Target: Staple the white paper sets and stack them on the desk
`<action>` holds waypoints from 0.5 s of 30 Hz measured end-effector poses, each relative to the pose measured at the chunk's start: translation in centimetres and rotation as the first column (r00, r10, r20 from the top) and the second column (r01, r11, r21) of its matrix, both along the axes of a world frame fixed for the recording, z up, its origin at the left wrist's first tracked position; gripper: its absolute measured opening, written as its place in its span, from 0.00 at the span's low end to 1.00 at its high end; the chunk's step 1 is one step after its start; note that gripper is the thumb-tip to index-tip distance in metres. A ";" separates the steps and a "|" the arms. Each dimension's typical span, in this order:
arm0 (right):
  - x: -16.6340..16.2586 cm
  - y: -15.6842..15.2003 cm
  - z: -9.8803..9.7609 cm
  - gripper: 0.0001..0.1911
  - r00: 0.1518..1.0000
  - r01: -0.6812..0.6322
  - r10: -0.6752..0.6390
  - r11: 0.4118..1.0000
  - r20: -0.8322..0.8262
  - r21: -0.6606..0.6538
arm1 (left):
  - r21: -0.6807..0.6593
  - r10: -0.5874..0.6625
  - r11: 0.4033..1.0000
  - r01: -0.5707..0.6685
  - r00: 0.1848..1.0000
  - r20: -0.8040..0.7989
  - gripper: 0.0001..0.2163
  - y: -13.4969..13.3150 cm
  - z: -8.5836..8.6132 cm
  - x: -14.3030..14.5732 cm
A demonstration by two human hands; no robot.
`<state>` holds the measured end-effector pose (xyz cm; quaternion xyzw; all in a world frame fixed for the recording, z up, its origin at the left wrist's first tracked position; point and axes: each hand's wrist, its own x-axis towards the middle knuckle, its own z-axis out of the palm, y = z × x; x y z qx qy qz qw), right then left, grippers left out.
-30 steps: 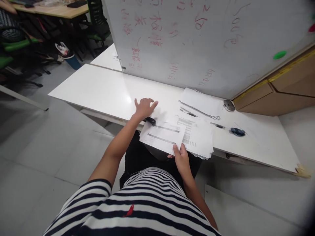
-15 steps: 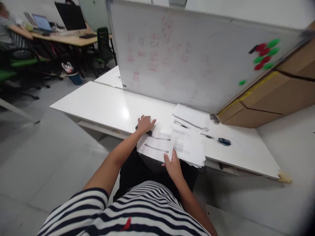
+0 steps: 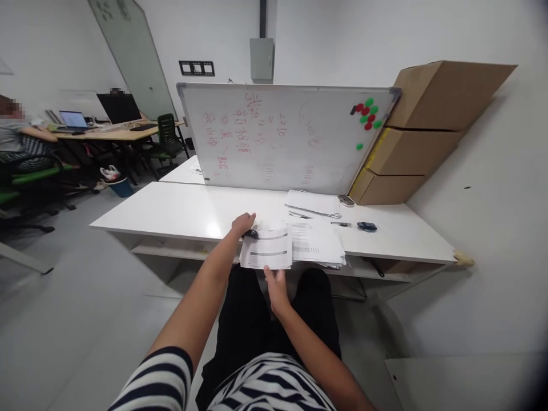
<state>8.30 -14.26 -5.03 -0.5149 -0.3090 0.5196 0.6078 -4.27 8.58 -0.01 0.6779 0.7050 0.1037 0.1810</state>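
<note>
My left hand (image 3: 243, 222) is closed over a black stapler (image 3: 252, 234), mostly hidden beneath it, at the upper left corner of some printed sheets (image 3: 268, 246). Pinched at their near edge, the sheets are held by my right hand (image 3: 276, 285), thumb on top and fingers below. They jut past the front edge of the desk. Just right of them lies a thicker stack of printed papers (image 3: 319, 242), its edges uneven and also hanging over the front.
On the white desk (image 3: 171, 208) are more paper (image 3: 317, 200), a long thin metallic-looking tool (image 3: 312, 211), a pen (image 3: 341, 224), a dark blue item (image 3: 367, 226) and a mouse (image 3: 346, 200). Behind stand a whiteboard (image 3: 282, 142) and stacked cardboard boxes (image 3: 411, 151). Another person (image 3: 25, 137) sits far left.
My view has tilted up. My left hand's spread fingers have drawn in around the stapler. My right hand has slid left along the sheets' near edge.
</note>
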 end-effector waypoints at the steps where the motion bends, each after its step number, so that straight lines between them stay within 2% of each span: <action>1: -0.3 -0.1 -0.5 0.28 1.000 0.004 -0.004 1.000 -0.015 -0.005 | 0.011 0.006 1.000 -0.006 1.000 -0.006 0.29 -0.1 -0.1 0.0; 5: -0.2 1.0 -2.2 0.23 0.994 -0.031 0.019 0.993 -0.107 -0.111 | 0.065 0.038 0.997 -0.037 0.999 -0.018 0.29 -0.4 -0.5 0.3; 9: 0.3 3.1 -2.7 0.25 0.987 -0.061 0.043 0.991 -0.156 -0.118 | 0.102 0.067 0.993 -0.062 0.997 -0.039 0.27 -0.2 -0.5 0.8; 12: 0.4 4.5 -2.9 0.26 0.995 -0.092 0.086 0.985 -0.046 -0.145 | 0.114 0.106 0.989 -0.098 0.992 -0.068 0.26 0.2 -0.6 1.3; 15: 0.2 5.6 -3.4 0.28 0.974 -0.117 0.157 0.966 0.165 -0.233 | 0.108 0.127 0.988 -0.114 0.985 -0.118 0.27 0.5 -0.9 1.7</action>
